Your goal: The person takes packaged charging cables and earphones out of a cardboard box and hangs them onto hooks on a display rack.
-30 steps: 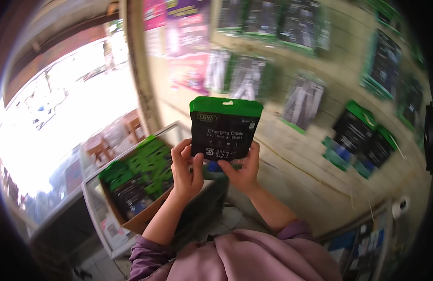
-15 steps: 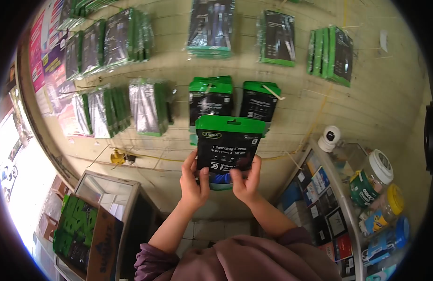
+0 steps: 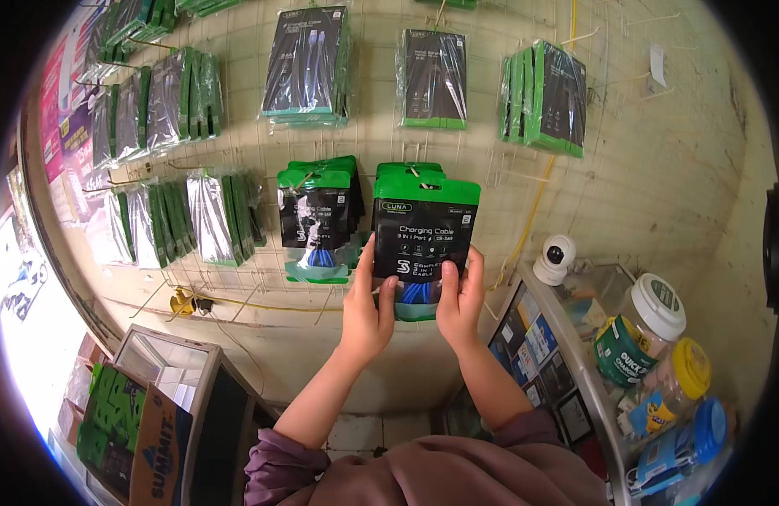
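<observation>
The cable pack [image 3: 425, 246] is clamped low by left hand [image 3: 368, 310] and right hand [image 3: 461, 305]; its top hole [image 3: 427, 188] is best kept uncovered.

Two hands [image 3: 371, 314] at centre, one pouch [image 3: 425, 232] in them; one camera [image 3: 555, 260] right of centre; three jars [image 3: 627, 347] at lower right; one carton [image 3: 160, 451] at lower left.

Sightline Obstructions

We find the held packet [image 3: 425, 240] hiding hanging packets [image 3: 406, 169] behind it, save their green tops. Its side edges conceal some fingertips of the left hand [image 3: 368, 316] and right hand [image 3: 460, 308]. Its smallest print is illegible.
</observation>
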`<action>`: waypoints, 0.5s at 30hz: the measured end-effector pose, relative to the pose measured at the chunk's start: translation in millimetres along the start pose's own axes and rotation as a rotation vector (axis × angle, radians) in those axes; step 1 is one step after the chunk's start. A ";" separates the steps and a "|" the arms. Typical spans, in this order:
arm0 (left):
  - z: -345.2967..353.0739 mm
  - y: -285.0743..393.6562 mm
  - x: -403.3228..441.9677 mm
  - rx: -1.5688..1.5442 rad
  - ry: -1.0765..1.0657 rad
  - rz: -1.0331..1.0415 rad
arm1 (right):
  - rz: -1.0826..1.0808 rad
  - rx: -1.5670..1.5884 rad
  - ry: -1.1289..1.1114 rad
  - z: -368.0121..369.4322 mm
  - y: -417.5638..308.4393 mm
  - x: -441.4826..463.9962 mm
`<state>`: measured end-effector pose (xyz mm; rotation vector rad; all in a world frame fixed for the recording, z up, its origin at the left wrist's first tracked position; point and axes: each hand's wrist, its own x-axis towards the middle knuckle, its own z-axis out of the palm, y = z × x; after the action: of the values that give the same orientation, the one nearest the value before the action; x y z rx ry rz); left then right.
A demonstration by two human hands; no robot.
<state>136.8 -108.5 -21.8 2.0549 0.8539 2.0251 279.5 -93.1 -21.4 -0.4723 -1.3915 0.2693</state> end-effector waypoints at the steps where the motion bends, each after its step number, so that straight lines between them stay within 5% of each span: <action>1: 0.3 0.4 -0.3 0.003 0.004 0.002 | 0.052 -0.006 0.000 -1.4 0.9 0.8; 6: 3.2 -9.8 -6.1 0.042 -0.098 -0.183 | 0.145 0.001 -0.023 -1.2 22.9 -0.1; 11: 20.8 -50.4 15.1 0.209 -0.045 -0.050 | 0.275 -0.255 -0.016 10.9 59.3 28.1; 15: 22.0 -63.6 28.3 0.211 -0.120 -0.117 | 0.117 -0.309 0.070 20.9 104.2 40.1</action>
<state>137.2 -35.8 -28.8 2.1493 1.1785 1.7997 275.4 19.8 -33.0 -0.8136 -1.3442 0.1304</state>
